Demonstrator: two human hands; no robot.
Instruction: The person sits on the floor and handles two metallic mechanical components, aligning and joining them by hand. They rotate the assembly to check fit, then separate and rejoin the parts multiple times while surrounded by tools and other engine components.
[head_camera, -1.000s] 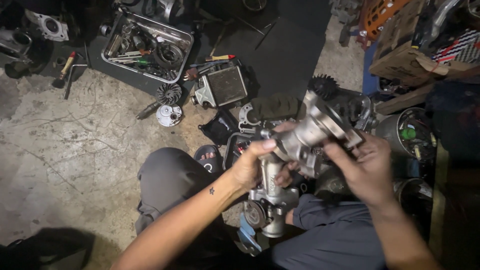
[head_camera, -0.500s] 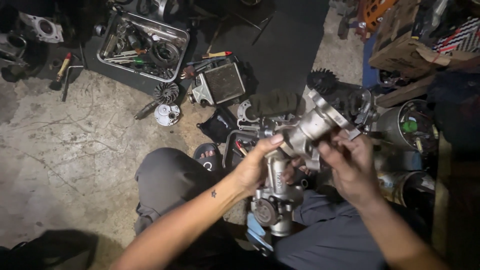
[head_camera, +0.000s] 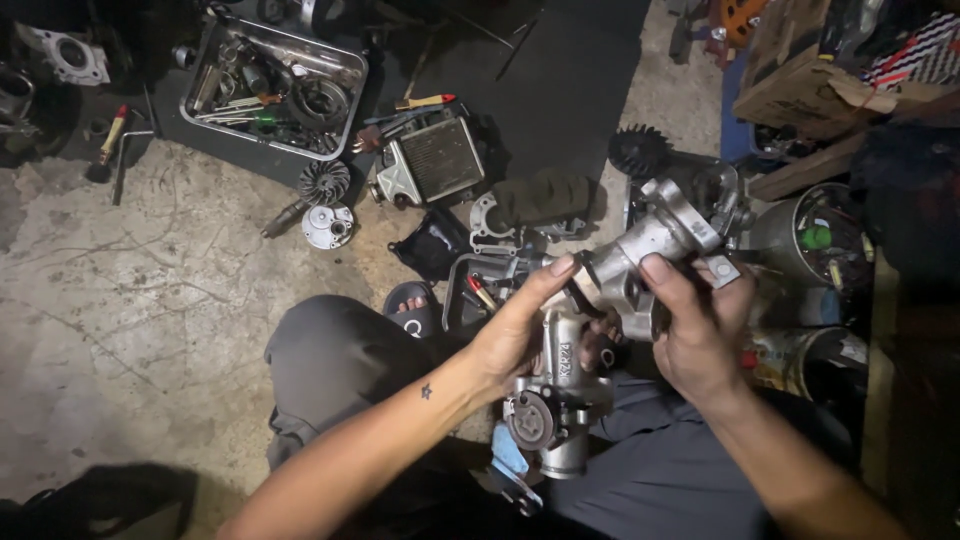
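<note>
**Two Hands, One Casting: Engine Part Held Up Over a Crowded Workshop Floor**

While I sit low with my knees drawn up, both of my hands close on a single grey metal assembly (head_camera: 610, 300) raised above my lap. My left hand (head_camera: 515, 335) wraps the lower barrel, thumb stretched up toward the joint; that grip is shut on the part, I judge to carry its weight. My right hand (head_camera: 700, 335) clasps the upper, flanged arm of the same casting from the 3 o'clock side, thumb laid across the top, seemingly to steady it at a tilt so the joint faces me. The assembly slants from a round gear-like end at 6 o'clock up to a squared flange at 1 o'clock, clear of the floor.

Around it, the concrete floor (head_camera: 150, 330) carries the spread of parts, kept within reach. At 11 o'clock lies one metal tray (head_camera: 350, 75) holding loose tools and a ring. Just below it rest two small finned or round pieces (head_camera: 325, 185), and beside them one finned rectangular block (head_camera: 435, 160). One black toothed wheel (head_camera: 640, 150) sits at 12 o'clock. One red-handled tool (head_camera: 112, 135) lies far off at 10 o'clock. At 2 o'clock stands one cardboard box (head_camera: 790, 85), and at 3 o'clock one metal can (head_camera: 810, 240) of oddments. One sandal (head_camera: 410, 310) shows just by my knee.
</note>
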